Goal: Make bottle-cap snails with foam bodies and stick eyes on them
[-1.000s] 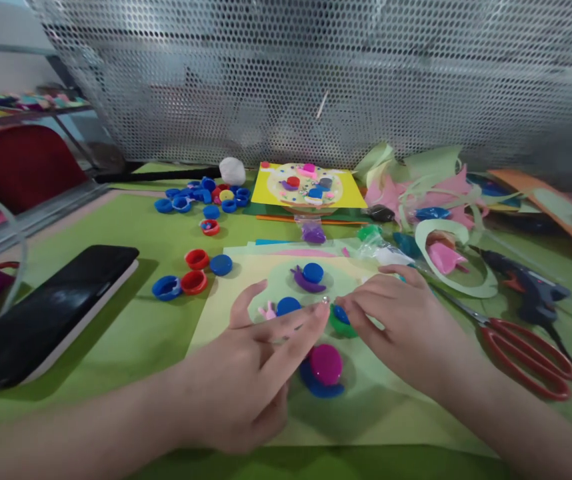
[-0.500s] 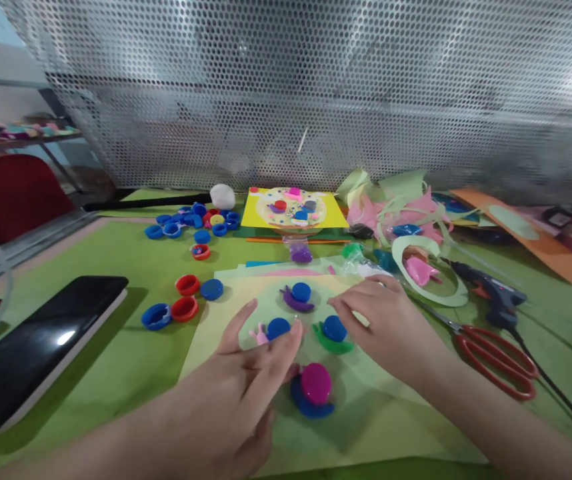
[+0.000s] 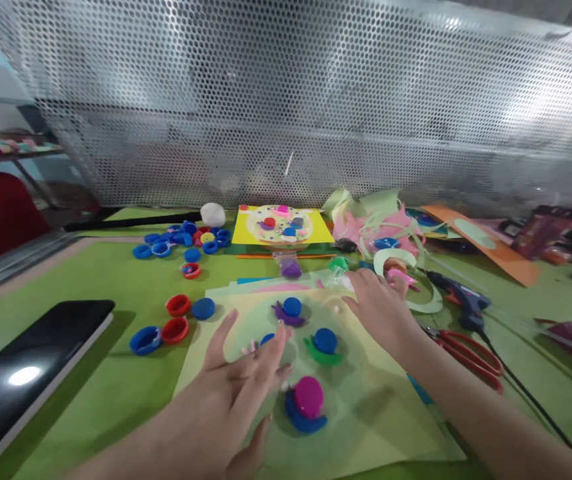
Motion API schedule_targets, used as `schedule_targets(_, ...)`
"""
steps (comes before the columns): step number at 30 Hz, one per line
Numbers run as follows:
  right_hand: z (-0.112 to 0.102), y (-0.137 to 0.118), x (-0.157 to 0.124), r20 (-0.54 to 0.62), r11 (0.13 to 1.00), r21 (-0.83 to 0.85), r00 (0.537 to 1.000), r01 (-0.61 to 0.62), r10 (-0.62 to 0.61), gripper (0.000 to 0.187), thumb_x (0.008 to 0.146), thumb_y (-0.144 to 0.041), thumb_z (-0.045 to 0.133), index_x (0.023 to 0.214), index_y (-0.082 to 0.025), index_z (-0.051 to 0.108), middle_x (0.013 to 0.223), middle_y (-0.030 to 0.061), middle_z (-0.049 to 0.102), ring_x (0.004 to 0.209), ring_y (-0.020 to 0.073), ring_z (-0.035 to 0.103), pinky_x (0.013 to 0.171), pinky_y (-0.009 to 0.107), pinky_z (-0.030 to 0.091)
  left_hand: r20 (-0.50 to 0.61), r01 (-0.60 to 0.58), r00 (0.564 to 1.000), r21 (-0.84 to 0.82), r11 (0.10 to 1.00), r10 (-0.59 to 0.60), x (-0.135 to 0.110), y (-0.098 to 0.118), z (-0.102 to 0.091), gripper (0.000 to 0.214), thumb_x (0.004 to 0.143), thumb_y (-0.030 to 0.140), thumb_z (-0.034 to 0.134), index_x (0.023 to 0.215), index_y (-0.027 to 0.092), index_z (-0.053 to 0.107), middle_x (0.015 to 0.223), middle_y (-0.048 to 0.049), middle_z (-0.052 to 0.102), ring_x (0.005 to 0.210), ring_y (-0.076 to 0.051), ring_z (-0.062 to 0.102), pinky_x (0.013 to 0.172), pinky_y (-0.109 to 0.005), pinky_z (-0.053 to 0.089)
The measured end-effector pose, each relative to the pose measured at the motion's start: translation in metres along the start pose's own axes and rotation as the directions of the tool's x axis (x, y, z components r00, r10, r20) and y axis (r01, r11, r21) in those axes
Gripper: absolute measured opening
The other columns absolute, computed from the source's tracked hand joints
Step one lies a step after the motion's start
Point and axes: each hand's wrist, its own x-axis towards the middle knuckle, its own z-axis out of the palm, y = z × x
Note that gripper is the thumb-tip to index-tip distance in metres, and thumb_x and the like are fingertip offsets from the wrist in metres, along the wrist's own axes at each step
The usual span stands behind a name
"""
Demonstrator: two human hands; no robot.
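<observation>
My left hand (image 3: 239, 387) is over the pale yellow paper sheet (image 3: 381, 427), fingers spread. A tiny whitish bit shows at one fingertip, and the hand partly covers a blue cap with a pink piece (image 3: 251, 347). My right hand (image 3: 379, 307) reaches to the clear plastic bag (image 3: 333, 279) with white stuff in it; its thumb stands apart from the fingers, whose tips are partly hidden. On the sheet lie snail-like figures: a blue cap on purple (image 3: 292, 308), a blue cap on green (image 3: 325, 341) and a magenta cap on blue (image 3: 309, 398).
Loose blue caps (image 3: 186, 233) and red caps (image 3: 176, 330) lie left, beside a phone (image 3: 36, 373). A decorated yellow card (image 3: 241, 233) stands behind. Red-handled scissors (image 3: 471, 360), a glue gun (image 3: 466, 300) and paper scraps (image 3: 361, 223) are right.
My right hand has moved from beside the green figure away to the plastic bag. My left hand stays over the sheet. The view has shifted slightly, and a small white bit shows on the paper.
</observation>
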Motion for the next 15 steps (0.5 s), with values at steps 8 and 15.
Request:
schedule_targets(8,0.016,0.006,0.014,-0.029,0.991,0.100,0.995,0.093,-0.091,0.029,0.088,-0.012,0.041,0.113,-0.016,0.056,0.110,0.0112,0.062,0.096,0.0226,0.057,0.083,0.038,0.034,-0.013,-0.042,0.999,0.007,0.999,0.042,-0.002,-0.001,0.004,0.075,0.083,0.007,0.034,0.144,0.014,-0.009,0.129,-0.0116,0.057,0.122,-0.026,0.048,0.106,-0.065,-0.006)
schedule_targets(15,0.009,-0.010,0.022,-0.047,0.976,0.124,0.983,0.182,-0.177,0.033,0.088,-0.020,0.040,0.112,-0.025,0.063,0.122,0.0095,0.057,0.101,0.0246,0.054,0.084,0.041,0.033,-0.040,-0.135,0.990,0.034,0.990,0.137,-0.002,-0.011,0.009,0.067,0.085,0.012,0.036,0.143,0.006,0.003,0.121,-0.0147,0.062,0.124,-0.026,0.045,0.109,-0.062,0.004)
